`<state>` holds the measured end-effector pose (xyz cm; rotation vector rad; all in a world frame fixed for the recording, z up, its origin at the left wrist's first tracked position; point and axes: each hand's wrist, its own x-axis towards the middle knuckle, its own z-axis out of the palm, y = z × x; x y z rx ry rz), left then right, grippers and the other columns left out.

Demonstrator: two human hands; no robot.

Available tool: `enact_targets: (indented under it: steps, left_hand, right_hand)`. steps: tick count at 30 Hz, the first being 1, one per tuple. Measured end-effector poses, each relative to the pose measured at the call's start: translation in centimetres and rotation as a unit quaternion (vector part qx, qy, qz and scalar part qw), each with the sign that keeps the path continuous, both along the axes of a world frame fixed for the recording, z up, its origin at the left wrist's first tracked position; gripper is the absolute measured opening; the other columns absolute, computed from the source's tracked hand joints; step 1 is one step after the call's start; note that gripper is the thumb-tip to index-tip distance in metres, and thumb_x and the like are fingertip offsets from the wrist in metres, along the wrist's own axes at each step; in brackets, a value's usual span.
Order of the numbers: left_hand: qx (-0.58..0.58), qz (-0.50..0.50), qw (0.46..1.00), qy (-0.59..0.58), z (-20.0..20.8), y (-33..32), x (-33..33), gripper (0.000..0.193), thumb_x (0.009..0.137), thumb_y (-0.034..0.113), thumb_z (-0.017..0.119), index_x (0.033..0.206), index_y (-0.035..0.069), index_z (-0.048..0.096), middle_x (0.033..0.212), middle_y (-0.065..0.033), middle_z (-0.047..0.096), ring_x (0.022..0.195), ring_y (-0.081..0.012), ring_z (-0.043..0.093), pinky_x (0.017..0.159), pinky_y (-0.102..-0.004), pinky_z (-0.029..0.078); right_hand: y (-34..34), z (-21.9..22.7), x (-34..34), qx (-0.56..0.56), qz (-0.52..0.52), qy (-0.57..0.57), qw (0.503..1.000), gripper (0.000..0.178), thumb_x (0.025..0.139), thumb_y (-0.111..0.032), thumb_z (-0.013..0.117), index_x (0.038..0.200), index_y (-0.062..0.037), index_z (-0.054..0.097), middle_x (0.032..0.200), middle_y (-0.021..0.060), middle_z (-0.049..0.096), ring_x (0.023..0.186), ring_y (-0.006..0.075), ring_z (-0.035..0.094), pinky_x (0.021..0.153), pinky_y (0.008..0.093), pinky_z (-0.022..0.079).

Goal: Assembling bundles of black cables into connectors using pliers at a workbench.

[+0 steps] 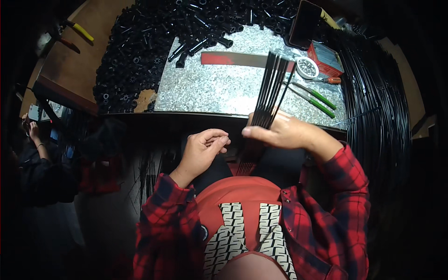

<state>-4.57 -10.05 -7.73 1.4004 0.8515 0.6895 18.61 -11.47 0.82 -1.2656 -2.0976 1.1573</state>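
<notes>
- The right hand (275, 128) has its grip closed around a bundle of thin black rods (268, 95), thumb laid across the near side; the bundle stands steeply, to the left of the white cup (306, 78) and toward the wearer, its upper ends spread in a narrow fan.
- The left hand (206, 148) is farther left of the cup and nearer the wearer, apart from the bundle, fingers curled in and thumb close to the fingertips; I cannot tell whether this grip pinches anything.
- Green-handled pliers (317, 99) lie on the wearer's side of the cup, on the speckled tabletop (200, 93).
- A flat strip (240, 59), red toward its left end, extends left of the cup, partly behind the rods.
- Small shiny metal pieces (306, 67) fill the cup.
- An orange-handled tool (330, 80) lies just beside the cup, on its right.
- A red box (325, 59) stands close to the cup's right, slightly beyond it.
- A dark-screened phone (305, 24) leans beyond the cup.
- Black tubular fittings (135, 58) are heaped far left of the cup and beyond it.
- Long black rods (378, 93) lie massed well to the cup's right.
- A co-worker's hands (33, 130) show far left of the cup.
</notes>
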Motion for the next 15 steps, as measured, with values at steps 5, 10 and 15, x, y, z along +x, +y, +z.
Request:
enact_targets:
  steps: [5, 10, 15]
  left_hand:
    - [0.129, 0.062, 0.989, 0.039, 3.3, 1.1, 0.5, 0.016, 0.091, 0.010, 0.060, 0.100, -0.002, 0.065, 0.080, -0.0052, 0.067, 0.067, -0.0070, 0.062, 0.057, -0.0184, 0.046]
    - [0.348, 0.167, 0.921, 0.050, 9.1, 2.9, 1.4, 0.016, 0.090, 0.007, 0.061, 0.103, -0.003, 0.063, 0.090, -0.0071, 0.067, 0.080, -0.0096, 0.063, 0.069, -0.0216, 0.049]
    - [0.074, -0.080, 0.968, -0.228, 14.9, 2.6, 4.0, 0.049, 0.091, 0.002, 0.057, 0.135, 0.001, 0.036, 0.115, -0.0150, 0.061, 0.108, -0.0146, 0.057, 0.089, -0.0256, 0.047]
  right_hand:
    - [-0.1, -0.4, -0.6, 0.033, 0.001, 0.012, 0.999, 0.030, 0.091, -0.026, 0.058, 0.086, 0.0027, 0.061, 0.074, 0.0221, 0.060, 0.069, 0.0356, 0.059, 0.063, 0.0401, 0.047]
    - [-0.4, -1.0, -1.1, 0.059, -0.027, -0.011, 0.998, 0.032, 0.091, -0.027, 0.059, 0.077, 0.0025, 0.057, 0.063, 0.0199, 0.055, 0.058, 0.0351, 0.054, 0.056, 0.0412, 0.043]
    - [-0.9, -2.1, -1.6, 0.097, 0.002, 0.034, 0.995, 0.025, 0.089, -0.023, 0.062, 0.081, 0.0007, 0.056, 0.067, 0.0174, 0.058, 0.060, 0.0307, 0.057, 0.059, 0.0399, 0.046]
